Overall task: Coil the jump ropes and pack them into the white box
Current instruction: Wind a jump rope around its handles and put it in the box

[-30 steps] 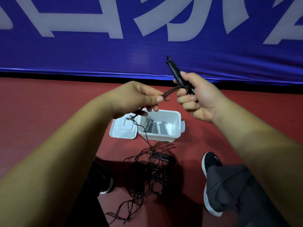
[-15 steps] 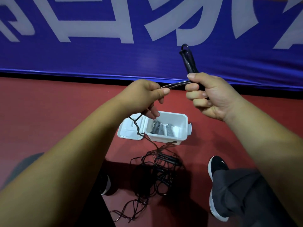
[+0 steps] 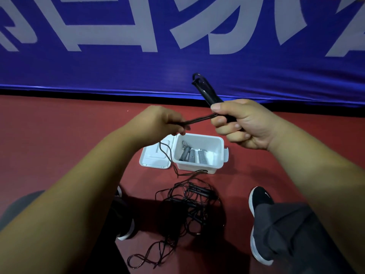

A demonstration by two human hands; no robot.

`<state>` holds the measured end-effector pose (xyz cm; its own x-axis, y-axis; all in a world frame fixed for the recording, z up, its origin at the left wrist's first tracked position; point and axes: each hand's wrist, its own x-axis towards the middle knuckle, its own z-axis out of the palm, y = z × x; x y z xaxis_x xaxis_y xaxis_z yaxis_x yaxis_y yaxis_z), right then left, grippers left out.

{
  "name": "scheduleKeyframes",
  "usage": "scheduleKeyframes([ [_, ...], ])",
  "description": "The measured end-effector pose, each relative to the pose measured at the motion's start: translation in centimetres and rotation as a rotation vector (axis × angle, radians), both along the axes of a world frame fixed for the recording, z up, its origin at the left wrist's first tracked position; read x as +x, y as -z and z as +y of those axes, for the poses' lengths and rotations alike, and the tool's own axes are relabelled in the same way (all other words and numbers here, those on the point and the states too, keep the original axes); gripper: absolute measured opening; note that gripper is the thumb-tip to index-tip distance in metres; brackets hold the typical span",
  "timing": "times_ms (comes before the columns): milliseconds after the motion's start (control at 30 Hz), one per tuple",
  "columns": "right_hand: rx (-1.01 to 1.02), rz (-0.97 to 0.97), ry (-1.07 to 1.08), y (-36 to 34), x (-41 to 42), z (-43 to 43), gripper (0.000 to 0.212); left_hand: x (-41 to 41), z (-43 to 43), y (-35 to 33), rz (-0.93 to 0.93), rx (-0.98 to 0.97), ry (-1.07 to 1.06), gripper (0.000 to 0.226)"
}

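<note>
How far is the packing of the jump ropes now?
Done: grey handles lie in the open white box. In hand: the right hand grips black handles, the left hand pinches their cord. Left: a tangled rope pile on the floor.

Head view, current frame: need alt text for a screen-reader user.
The right hand grips a black jump rope handle, tilted up, while the left hand pinches its cord stretched between them, above an open white box on a red floor. Grey handles lie in the box, its lid beside it; more black ropes lie tangled near the person's shoes.
</note>
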<state>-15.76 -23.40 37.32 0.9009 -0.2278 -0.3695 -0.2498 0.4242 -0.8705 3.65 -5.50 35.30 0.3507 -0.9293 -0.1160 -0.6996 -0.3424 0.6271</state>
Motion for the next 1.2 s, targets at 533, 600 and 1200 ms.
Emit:
scheduleKeyframes([
  [533,-0.115,0.229,-0.623,2.2,1.0,3.2,0.01,-0.2,-1.8,-1.1,0.299,-0.265,-0.053,0.011],
  [600,-0.139,0.267,-0.628,2.5,1.2,3.1,0.01,-0.5,-2.0,-1.5,0.312,-0.256,-0.037,0.011],
  [1200,-0.596,0.29,-0.251,5.3,2.0,-0.4,0.012,-2.0,-2.0,-3.3,-0.03,0.016,0.169,0.037],
])
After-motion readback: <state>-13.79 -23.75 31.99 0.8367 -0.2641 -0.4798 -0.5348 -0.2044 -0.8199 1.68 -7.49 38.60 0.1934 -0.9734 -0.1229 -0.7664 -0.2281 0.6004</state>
